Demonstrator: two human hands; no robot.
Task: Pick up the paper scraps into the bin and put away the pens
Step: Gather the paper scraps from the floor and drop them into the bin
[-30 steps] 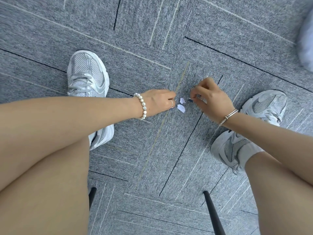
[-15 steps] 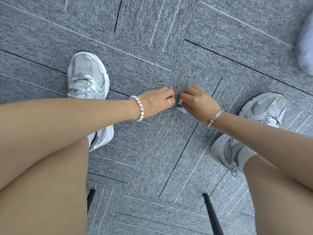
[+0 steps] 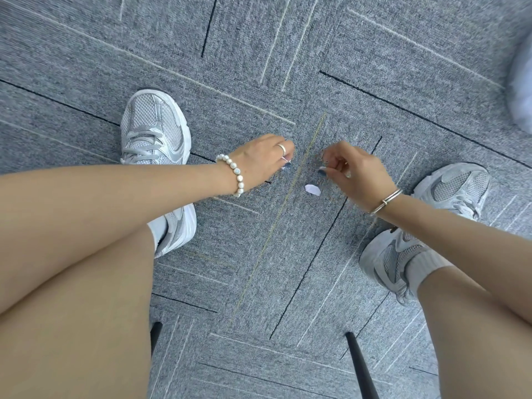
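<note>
Down on the grey carpet [image 3: 259, 67], between two silver-grey sneakers, both hands hang low over the floor. Left hand [image 3: 263, 158], wearing a pearl bracelet [image 3: 233, 174] and a ring, has its fingers curled under, and a small pale scrap [image 3: 287, 166] shows at its fingertips — it appears pinched there, though most of it is hidden by the fingers. Right hand [image 3: 355, 171], with a metal bangle [image 3: 385, 201] at the wrist, has its fingers bent inward and the thumb and forefinger drawn close together; whether anything sits between them I cannot tell, as nothing shows in the gap. One white paper scrap [image 3: 313, 190] lies flat on the carpet just below and between the two hands, touching neither, nearer to the right hand's thumb than to the left. Left sneaker [image 3: 155, 133] stands beside the left forearm, partly covered by it, and right sneaker [image 3: 417, 240] sits well apart at the other side, under the right forearm. Bare knees fill the lower corners, and two dark chair legs [image 3: 361, 367] poke in at the bottom edge — a blurred white shape [image 3: 522, 82] sits at the upper right edge
</note>
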